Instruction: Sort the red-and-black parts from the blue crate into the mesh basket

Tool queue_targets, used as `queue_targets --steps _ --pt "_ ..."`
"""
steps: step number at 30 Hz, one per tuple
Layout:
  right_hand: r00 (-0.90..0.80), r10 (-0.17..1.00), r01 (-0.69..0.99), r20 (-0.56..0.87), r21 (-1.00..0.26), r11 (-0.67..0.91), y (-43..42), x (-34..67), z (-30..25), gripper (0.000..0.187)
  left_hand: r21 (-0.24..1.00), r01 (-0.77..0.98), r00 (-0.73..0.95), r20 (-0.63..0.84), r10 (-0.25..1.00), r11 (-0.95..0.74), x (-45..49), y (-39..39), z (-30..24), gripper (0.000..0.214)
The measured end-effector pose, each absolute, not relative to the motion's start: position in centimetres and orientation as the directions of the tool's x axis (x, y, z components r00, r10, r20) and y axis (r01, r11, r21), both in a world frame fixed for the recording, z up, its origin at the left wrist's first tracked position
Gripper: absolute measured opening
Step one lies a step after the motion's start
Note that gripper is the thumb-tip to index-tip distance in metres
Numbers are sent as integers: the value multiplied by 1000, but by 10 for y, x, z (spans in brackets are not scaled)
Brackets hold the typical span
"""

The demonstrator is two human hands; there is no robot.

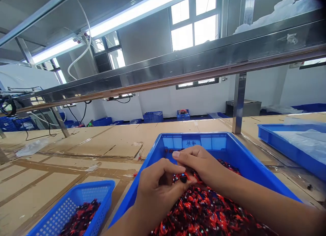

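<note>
A large blue bin (254, 161) in front of me holds a heap of small shiny red and black pieces (203, 209). Above the heap, my left hand (160, 188) pinches a small black piece with red on it (183, 177) between thumb and forefinger. My right hand (201, 163) is closed close against it, its fingertips at the red part of the same piece. The right fingers are partly hidden behind the piece and the left hand. The exact kind of piece is too small to tell.
A blue perforated basket (102, 188) with similar pieces stands at the left. To the right is a blue tray (270, 134) with white plastic sheeting. A metal shelf post (238, 103) rises behind the bin, carrying a long rail (163, 71). Cardboard (107, 151) covers the table.
</note>
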State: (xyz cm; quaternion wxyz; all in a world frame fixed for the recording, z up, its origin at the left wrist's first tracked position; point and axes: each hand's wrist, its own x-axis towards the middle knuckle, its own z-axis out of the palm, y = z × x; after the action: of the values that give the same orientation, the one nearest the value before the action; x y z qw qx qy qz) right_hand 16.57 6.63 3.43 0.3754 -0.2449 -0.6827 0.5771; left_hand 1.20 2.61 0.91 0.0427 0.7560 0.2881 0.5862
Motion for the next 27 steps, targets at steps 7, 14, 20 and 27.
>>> queue_targets --steps 7,14,20,27 --pt "-597 764 -89 244 -967 239 69 164 32 47 552 396 111 764 635 -734 12 30 8 22" --pt "-707 706 -75 45 -997 -12 71 165 24 46 661 353 128 667 734 -663 7 36 2 20" --pt "-639 769 -217 -41 -948 -231 86 162 15 42 811 327 88 485 870 -485 12 35 6 37" --pt "-692 709 -294 -134 -845 -447 102 177 13 33 901 -418 44 -113 993 121 8 56 1 70"
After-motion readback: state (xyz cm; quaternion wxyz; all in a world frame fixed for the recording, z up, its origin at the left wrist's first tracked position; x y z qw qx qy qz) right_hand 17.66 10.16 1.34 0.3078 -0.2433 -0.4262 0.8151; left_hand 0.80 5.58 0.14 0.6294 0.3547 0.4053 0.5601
